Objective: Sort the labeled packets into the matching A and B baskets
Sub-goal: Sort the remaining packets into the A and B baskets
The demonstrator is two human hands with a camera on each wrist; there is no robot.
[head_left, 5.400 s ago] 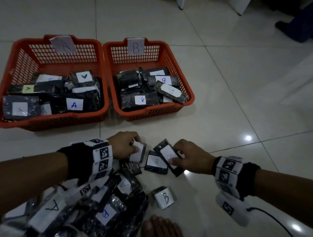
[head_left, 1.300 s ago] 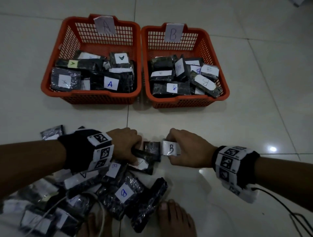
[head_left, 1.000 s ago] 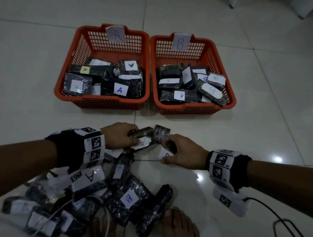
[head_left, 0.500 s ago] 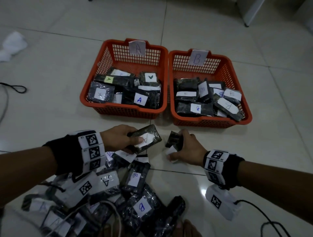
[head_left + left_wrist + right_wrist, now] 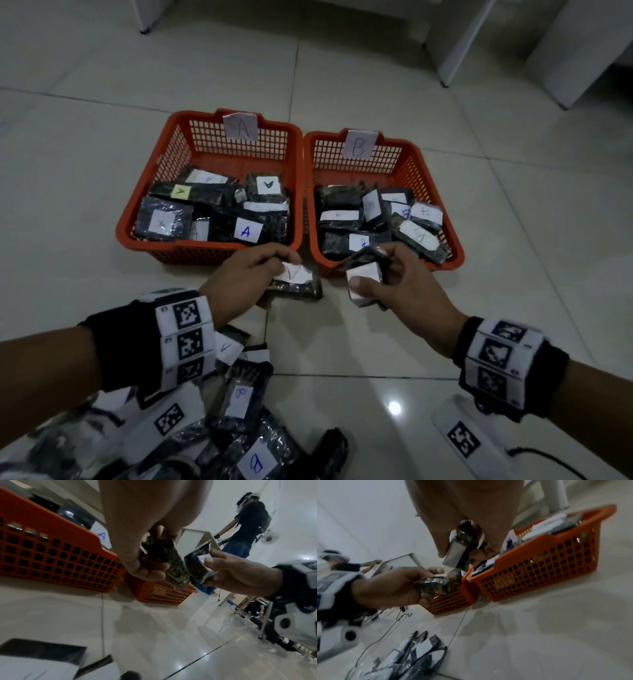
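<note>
The tiled floor [image 5: 102,212] carries everything. Two orange baskets sit side by side, touching: the A basket [image 5: 178,144] on the left with a paper "A" tag on its far rim, the B basket [image 5: 428,161] on the right with a "B" tag. Both hold dark wrapped packets with white labels, lettered to match where I can read them.

Nearer the person lies the pile [image 5: 239,428] of unsorted packets on the floor, under and beside the left forearm; a few labels show a B and an A.

The left hand [image 5: 239,277] is raised off the floor just in front of the A basket, its fingers [image 5: 150,573] and thumb curled round the A packet [image 5: 294,281], whose white label faces up with an A on it. The right hand [image 5: 404,287] is up just in front of the B basket's near rim, thumb and fingers [image 5: 481,553] clamped on a second packet [image 5: 364,274]; its white label is turned so I cannot read the letter. The two held packets sit close together, apart from each other
</note>
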